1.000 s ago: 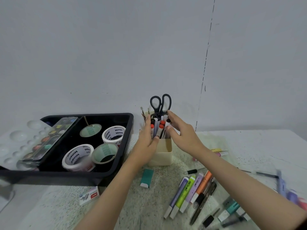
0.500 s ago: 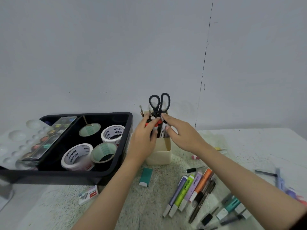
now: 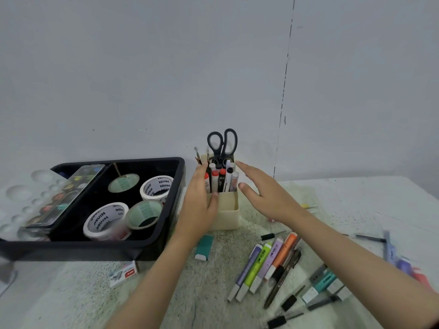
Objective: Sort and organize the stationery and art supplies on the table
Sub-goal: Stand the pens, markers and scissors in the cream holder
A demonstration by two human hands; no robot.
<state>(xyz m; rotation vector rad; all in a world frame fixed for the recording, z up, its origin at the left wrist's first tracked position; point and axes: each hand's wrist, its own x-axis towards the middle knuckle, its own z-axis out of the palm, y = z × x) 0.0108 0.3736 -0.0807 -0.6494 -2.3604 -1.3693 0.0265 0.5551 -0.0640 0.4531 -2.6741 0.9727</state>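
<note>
A cream pen holder (image 3: 226, 216) stands at the table's middle, near the wall. Black scissors (image 3: 222, 144), several markers with red and white caps (image 3: 219, 179) and thin brushes stick out of it. My left hand (image 3: 198, 203) lies flat against the holder's left side, its thumb on the front wall. My right hand (image 3: 263, 193) hovers just right of the holder, fingers straight, holding nothing. Several highlighters (image 3: 260, 265) and pens lie loose on the table at the front right.
A black tray (image 3: 166, 224) at the left holds several tape rolls (image 3: 108, 220) and a watercolour set (image 3: 61, 195). A teal eraser (image 3: 204, 247) and a small staples box (image 3: 123, 273) lie in front. More pens lie scattered at the far right (image 3: 325, 284).
Both hands have come off the markers. The right hand pulled back to the right and opened. The left hand slid down onto the holder's side.
</note>
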